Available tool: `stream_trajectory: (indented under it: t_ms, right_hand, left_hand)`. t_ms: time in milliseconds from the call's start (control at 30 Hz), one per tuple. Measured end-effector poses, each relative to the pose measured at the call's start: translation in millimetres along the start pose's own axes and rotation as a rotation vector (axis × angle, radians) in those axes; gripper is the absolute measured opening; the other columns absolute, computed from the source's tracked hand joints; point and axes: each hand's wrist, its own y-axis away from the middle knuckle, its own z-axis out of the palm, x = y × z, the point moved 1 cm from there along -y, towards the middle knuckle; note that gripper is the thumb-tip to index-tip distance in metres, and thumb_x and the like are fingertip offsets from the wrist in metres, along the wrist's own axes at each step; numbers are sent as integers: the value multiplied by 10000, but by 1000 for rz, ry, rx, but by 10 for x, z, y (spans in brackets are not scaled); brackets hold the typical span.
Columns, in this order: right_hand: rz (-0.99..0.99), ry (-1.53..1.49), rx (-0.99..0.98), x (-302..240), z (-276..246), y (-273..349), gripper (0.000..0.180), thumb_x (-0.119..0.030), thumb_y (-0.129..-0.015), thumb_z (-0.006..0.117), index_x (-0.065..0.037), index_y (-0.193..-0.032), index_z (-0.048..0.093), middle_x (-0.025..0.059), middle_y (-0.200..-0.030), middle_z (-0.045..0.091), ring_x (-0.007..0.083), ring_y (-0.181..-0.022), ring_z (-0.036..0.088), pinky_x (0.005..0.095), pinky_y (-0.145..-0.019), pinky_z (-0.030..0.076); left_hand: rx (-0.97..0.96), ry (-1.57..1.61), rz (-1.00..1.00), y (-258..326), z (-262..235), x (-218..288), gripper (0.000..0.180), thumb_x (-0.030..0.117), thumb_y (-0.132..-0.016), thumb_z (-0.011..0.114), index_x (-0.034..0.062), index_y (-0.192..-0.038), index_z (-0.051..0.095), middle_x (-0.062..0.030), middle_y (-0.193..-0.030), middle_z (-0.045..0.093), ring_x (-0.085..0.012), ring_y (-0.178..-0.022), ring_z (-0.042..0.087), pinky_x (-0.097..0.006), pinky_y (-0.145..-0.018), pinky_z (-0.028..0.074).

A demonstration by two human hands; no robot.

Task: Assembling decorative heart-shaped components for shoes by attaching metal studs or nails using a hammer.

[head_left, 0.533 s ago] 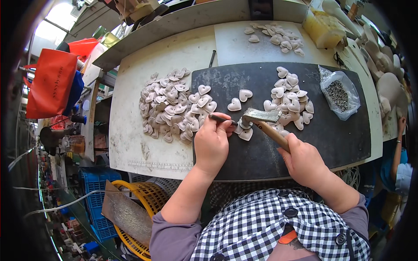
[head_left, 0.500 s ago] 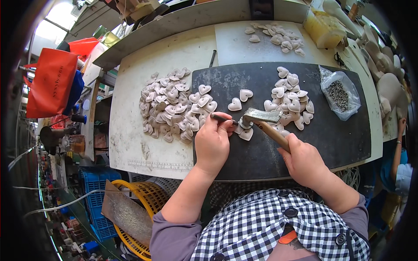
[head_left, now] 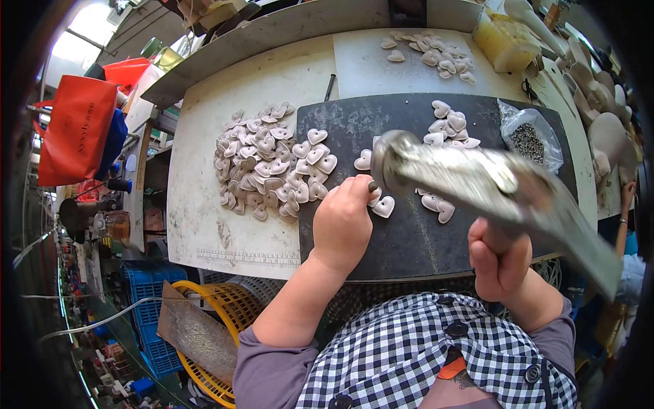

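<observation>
My right hand (head_left: 501, 259) is closed round the handle of a hammer (head_left: 456, 170). Raised and blurred by motion, its metal head hides part of the board and several hearts. In my left hand (head_left: 343, 221) is a short dark metal punch (head_left: 372, 186), its end showing by the thumb and forefinger. That hand rests low over the black board (head_left: 402, 249). Just right of it lies a pale padded heart (head_left: 383, 206), with another partly covered beside the fingers. What the punch's lower end touches is hidden.
A heap of pale hearts (head_left: 255, 163) spreads across the left of the table, with more hearts (head_left: 446, 123) right of centre and others (head_left: 439, 54) at the back. A clear bag of small metal pieces (head_left: 526, 143) sits at the right. A yellow basket (head_left: 235, 307) stands below the table edge.
The hammer has swung up from beside the punch toward the camera. My right hand has shifted right and slightly down; my left hand has turned and moved a little right, still holding the punch.
</observation>
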Motion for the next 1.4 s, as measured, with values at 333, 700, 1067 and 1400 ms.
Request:
stream_trajectory:
  t_ms: [333,700,1067,1400]
  right_hand:
    - [341,457,-238,112,160,-86,221,-158,-913,659,-32,-1044,533,156,-818,650,367,-694,653,438,-590,517]
    - [532,414,-181,300,51,-209,175,-177,-937,632,-52,-1022,543,182,-778,650,395,-725,647,478,-622,496]
    - [423,556,-251,388,103,-416,194,-205,-936,633,-57,-1022,541,153,-758,647,365,-705,649,458,-605,498]
    - [482,605,-396,354,119,-443,205,-203,-952,609,-36,-976,492,161,-761,640,371,-694,647,469,-604,505]
  left_hand:
    - [68,340,-431,96,-12,-75,137,104,-1016,506,-26,-1017,463,-117,-838,642,-204,-697,703,-326,-618,563]
    - [40,306,-250,-369,-210,-305,72,94,-979,576,25,-969,595,-56,-819,635,-134,-718,616,-282,-657,505]
    - [-32,212,-254,-402,80,-275,112,104,-941,587,15,-951,519,-145,-832,621,-355,-828,593,-456,-755,460]
    - [15,198,-45,-521,20,-335,74,60,-922,602,13,-939,548,-125,-829,626,-321,-811,597,-432,-738,473]
